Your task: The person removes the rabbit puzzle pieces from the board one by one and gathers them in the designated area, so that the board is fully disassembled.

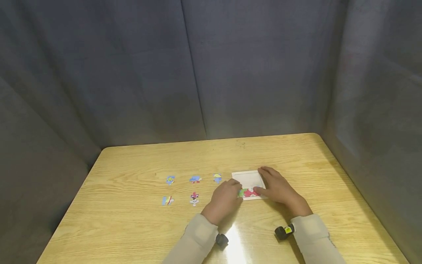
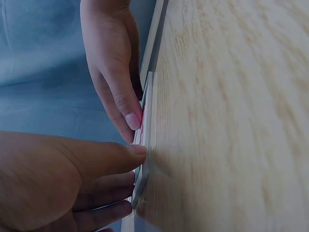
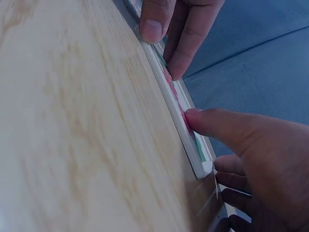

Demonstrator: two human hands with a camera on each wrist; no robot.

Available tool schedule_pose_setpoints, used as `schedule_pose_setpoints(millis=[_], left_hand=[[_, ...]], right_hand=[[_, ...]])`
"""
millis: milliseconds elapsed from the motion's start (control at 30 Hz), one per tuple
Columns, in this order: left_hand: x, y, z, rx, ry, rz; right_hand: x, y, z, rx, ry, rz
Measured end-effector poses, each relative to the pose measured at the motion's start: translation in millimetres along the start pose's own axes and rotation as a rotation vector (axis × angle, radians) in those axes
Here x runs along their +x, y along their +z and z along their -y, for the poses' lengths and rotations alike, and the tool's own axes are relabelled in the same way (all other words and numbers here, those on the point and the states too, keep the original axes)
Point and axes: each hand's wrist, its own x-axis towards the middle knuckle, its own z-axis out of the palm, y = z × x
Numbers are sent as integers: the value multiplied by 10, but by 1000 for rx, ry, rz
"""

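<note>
A shallow white puzzle tray [image 1: 248,178] lies on the table between both hands. Along its near side runs a row of jigsaw pieces [image 1: 249,192] in red, green and white. My left hand [image 1: 225,200] holds the tray's near left corner, thumb at the near rim [image 2: 146,169] and other fingers at the left side. At the right side, my right hand [image 1: 280,187] has its thumb on a red piece [image 3: 186,123] and its other fingers along the tray's outer edge. The left fingertips hide the left end of the row.
Loose jigsaw pieces lie left of the tray: a blue and yellow one [image 1: 217,178], a blue and red one [image 1: 195,179], a blue one with a yellow-green shape [image 1: 170,179], a striped one [image 1: 167,200] and one with an animal face [image 1: 194,198]. Grey curtains [image 1: 158,73] surround the wooden table [image 1: 125,220].
</note>
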Motion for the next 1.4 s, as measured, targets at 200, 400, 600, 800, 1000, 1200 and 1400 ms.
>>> schedule_pose_setpoints(millis=[200,400,600,800,1000,1200,1400], left_hand=[[-3,1,1,-12,-13,1],[-1,5,0,-54,-32,3],[-3,17,-2,-66,-36,-1],[12,13,-11,-63,1,-26],[26,4,-8,-66,20,-40],[19,12,10,-65,21,-41],[12,5,16,-47,37,-72]], right_hand=[[9,-10,12,13,10,5],[23,-22,3,6,8,4],[18,-21,7,9,10,11],[20,-17,8,2,6,11],[30,-24,13,-1,-1,7],[19,-15,8,-4,-9,7],[23,18,-28,2,-9,2]])
